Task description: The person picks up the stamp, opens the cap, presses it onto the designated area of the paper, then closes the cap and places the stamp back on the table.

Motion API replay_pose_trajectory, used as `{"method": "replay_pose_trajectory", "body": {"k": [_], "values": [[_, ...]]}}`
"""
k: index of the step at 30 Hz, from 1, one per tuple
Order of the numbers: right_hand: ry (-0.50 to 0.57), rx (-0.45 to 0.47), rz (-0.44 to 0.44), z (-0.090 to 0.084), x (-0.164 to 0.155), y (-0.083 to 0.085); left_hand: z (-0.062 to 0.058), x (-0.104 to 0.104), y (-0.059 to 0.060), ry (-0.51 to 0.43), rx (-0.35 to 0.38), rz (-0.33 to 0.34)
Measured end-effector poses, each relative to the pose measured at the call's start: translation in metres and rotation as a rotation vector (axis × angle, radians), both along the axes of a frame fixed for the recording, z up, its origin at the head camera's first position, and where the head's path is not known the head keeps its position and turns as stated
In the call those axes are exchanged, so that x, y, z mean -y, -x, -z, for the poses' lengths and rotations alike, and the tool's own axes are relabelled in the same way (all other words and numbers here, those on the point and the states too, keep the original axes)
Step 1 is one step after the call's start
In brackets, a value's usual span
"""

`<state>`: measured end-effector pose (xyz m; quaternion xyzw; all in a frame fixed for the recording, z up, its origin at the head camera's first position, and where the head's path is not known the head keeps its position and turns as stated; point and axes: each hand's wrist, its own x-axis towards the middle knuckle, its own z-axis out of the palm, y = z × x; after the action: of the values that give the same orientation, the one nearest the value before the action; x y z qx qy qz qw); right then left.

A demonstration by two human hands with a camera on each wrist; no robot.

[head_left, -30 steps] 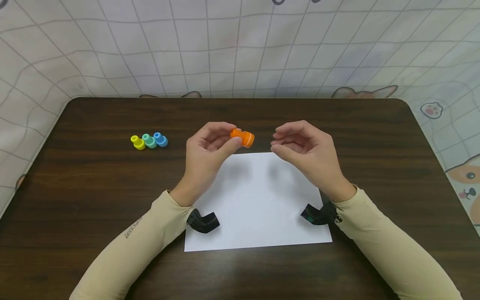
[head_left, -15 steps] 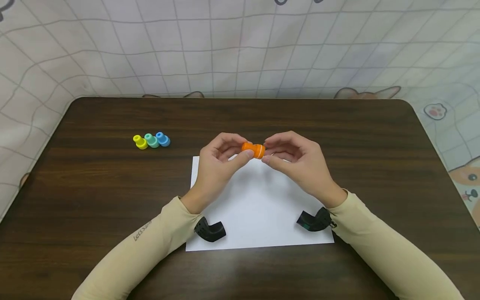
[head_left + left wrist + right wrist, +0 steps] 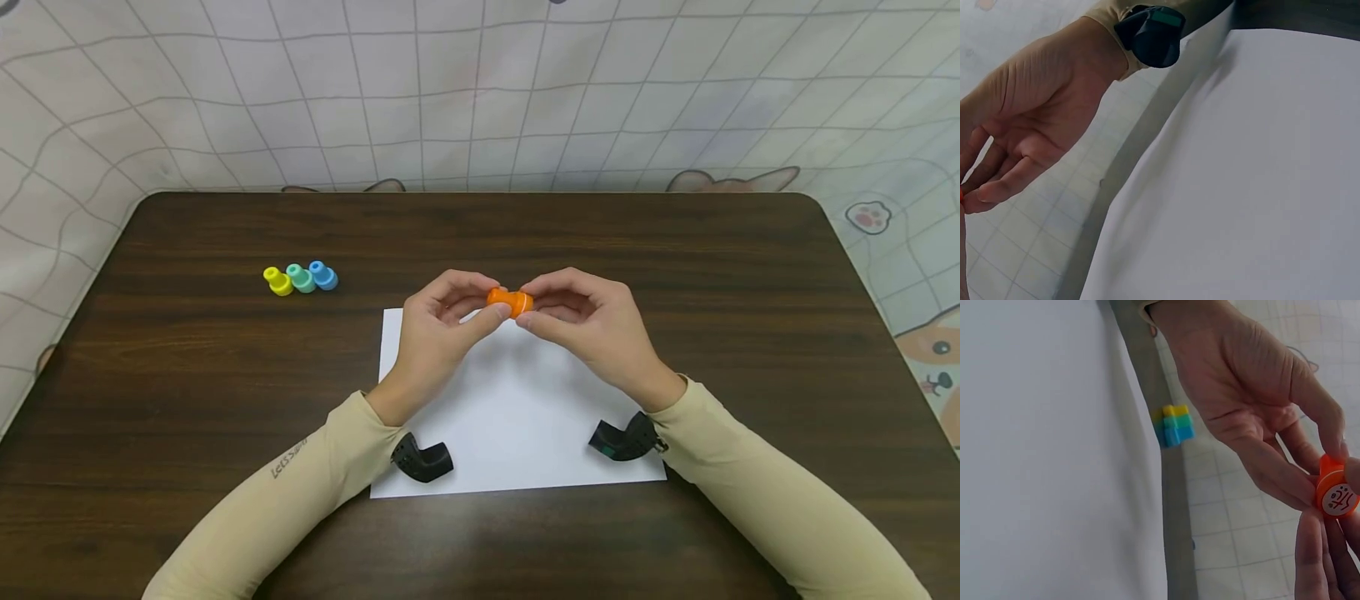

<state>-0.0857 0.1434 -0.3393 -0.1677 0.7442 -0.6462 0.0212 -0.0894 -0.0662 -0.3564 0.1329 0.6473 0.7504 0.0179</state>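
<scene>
An orange toy stamp [image 3: 504, 297] is held between both hands above the far part of a white sheet of paper [image 3: 517, 425]. My left hand [image 3: 446, 329] pinches its narrower left end between thumb and fingers. The thumb and fingers of my right hand [image 3: 596, 333] pinch the wider right end, near a thin pale line round the stamp. In the right wrist view, a round label with dark markings shows on the end of the stamp [image 3: 1337, 499]. Only an orange sliver of it appears at the left edge of the left wrist view.
Yellow [image 3: 279, 282], green [image 3: 302, 278] and blue [image 3: 324, 275] stamps of like shape stand touching in a row at the far left of the dark wooden table [image 3: 172, 358]. A white grid-patterned cloth [image 3: 465, 100] hangs behind the table. Each wrist bears a black camera.
My right hand has come left to the orange stamp and now pinches its wide end. My left hand has brought the stamp slightly right and nearer. The other stamps stay put.
</scene>
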Motion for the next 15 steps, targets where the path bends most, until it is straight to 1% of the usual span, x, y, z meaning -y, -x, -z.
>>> {"method": "replay_pose_trajectory", "body": {"k": [4, 8, 11, 15], "values": [[0.031, 0.035, 0.002, 0.0022, 0.0002, 0.0004, 0.0021, -0.0008, 0.0003, -0.004, 0.004, -0.01], [0.08, 0.065, 0.023, 0.0034, 0.002, 0.0004, 0.0037, -0.0009, 0.0007, -0.017, 0.017, -0.024], [0.103, 0.044, 0.044, 0.0037, 0.0036, -0.0012, 0.0028, -0.0011, 0.0, -0.035, 0.029, -0.024], [0.122, -0.008, 0.055, 0.0047, 0.0041, -0.0035, 0.0006, -0.0028, -0.0009, -0.094, 0.06, -0.011]]}}
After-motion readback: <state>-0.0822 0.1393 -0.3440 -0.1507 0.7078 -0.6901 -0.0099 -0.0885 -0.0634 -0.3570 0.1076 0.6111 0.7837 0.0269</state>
